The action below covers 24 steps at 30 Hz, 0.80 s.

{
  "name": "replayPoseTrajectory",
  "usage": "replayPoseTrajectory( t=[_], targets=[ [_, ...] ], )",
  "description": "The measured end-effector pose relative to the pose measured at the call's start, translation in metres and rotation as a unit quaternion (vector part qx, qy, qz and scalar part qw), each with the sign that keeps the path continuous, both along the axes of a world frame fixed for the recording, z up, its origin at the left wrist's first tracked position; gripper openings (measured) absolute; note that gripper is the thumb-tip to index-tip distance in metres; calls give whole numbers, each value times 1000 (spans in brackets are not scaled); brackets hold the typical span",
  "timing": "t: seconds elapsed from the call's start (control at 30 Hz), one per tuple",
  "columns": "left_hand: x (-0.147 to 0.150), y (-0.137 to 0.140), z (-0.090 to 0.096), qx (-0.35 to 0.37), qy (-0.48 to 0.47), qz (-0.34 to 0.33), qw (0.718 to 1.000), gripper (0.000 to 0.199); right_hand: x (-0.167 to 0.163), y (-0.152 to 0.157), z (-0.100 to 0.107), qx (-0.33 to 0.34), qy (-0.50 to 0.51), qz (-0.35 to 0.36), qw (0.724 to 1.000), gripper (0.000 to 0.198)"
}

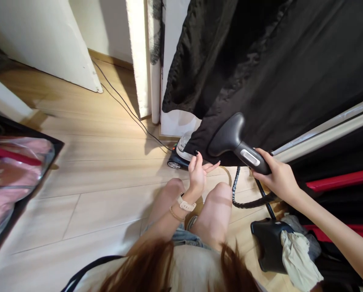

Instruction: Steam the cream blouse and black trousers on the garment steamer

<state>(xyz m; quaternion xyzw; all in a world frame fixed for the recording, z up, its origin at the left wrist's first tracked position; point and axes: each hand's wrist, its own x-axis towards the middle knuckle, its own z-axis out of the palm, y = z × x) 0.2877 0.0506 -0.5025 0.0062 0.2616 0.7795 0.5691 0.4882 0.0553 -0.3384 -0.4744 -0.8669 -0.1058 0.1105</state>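
Note:
My right hand (269,168) is wrapped round the grip of a black garment steamer head (230,138), which has a silver button on its handle. The steamer's face lies against the lower part of a hanging black cloth (212,97). My left hand (197,172) is at the cloth's bottom edge, closed on the hem, with some fingers stretched out beneath it. A dark braided hose (235,186) loops down from the steamer handle. Partly hidden behind the cloth, the steamer's wheeled base (180,156) stands on the floor.
A thin power cord (123,103) runs over the wooden floor (108,170) to the base. At right are a pale rail (324,134), a black stool (268,243) and a crumpled light cloth (300,255). A black-edged case with pink contents (32,162) lies at left.

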Motion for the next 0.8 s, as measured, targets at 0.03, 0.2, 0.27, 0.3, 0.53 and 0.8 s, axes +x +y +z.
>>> replayPoseTrajectory(
  t=[0.03,0.2,0.27,0.3,0.53,0.8],
  targets=[
    [0,0,0,1,3,2,1000,58,-1,1,-1,4,-2,-6,1000,61],
    [0,0,-3,15,-1,4,1000,55,-4,4,0,35,14,-22,999,63],
    [-1,1,-4,7,-1,3,1000,55,-5,3,1,12,-10,-5,1000,61],
    [-1,2,-5,4,1,6,1000,56,-6,3,1,11,-16,-5,1000,60],
    [-9,8,-6,20,7,17,1000,58,-8,-1,-6,24,-21,-20,999,59],
    [-5,8,-7,21,25,15,999,59,1,22,35,149,61,-95,982,65]
  ],
)
